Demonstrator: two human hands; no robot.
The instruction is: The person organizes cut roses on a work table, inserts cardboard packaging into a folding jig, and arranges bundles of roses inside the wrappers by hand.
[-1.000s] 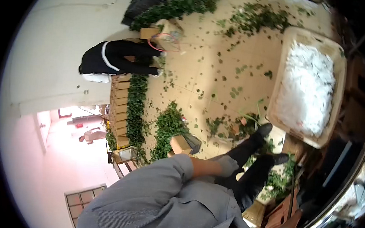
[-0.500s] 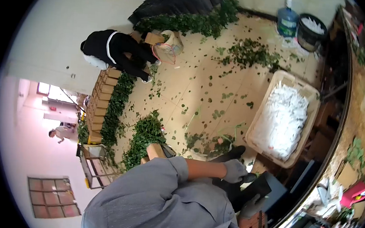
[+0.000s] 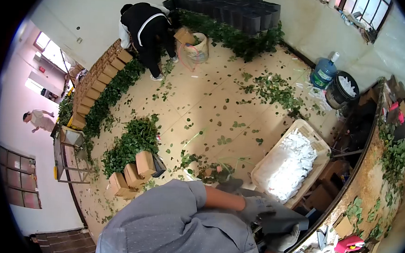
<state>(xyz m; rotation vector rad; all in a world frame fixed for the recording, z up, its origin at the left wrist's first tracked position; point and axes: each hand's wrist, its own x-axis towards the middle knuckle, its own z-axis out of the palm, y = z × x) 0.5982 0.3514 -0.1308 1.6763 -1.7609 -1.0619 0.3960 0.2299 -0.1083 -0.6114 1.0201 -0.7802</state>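
Both my hands wear grey gloves. Between them lies a dark grey sheet (image 3: 283,219), stiff-looking and flat, held in front of my body. My left hand (image 3: 254,210) closes on its near left end. Around its lower right edge curl the fingers of my right hand (image 3: 284,240). Beyond my hands stands a cream plastic crate (image 3: 321,146) filled with white slips or sleeves (image 3: 291,163). The lower end of the sheet is partly hidden by my sleeve and gloves.
A workbench (image 3: 365,178) with leaves and a pink item (image 3: 348,245) curves along the right. Leafy bunches in brown wraps (image 3: 146,164) lie on the leaf-strewn floor. A co-worker (image 3: 148,31) bends by a pale bin (image 3: 199,51). A water bottle (image 3: 323,71) and black bucket (image 3: 341,91) stand behind.
My view has tilted and shifted, showing more of the back wall and window. My hands have come to hold the dark grey sheet between them. The far person has turned.
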